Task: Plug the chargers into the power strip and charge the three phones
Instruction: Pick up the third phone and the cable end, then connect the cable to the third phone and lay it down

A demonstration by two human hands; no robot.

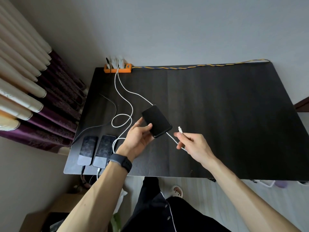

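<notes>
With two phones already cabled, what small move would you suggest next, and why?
Probably bring the white connector in the right hand to the lower end of the black phone in the left hand and push it in: that phone is unplugged, the tip close.

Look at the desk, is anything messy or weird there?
Nothing looks broken or spilled. The white cables loop untidily across the table, and the two phones lie close to its near edge with their plugs hanging over it.
</notes>
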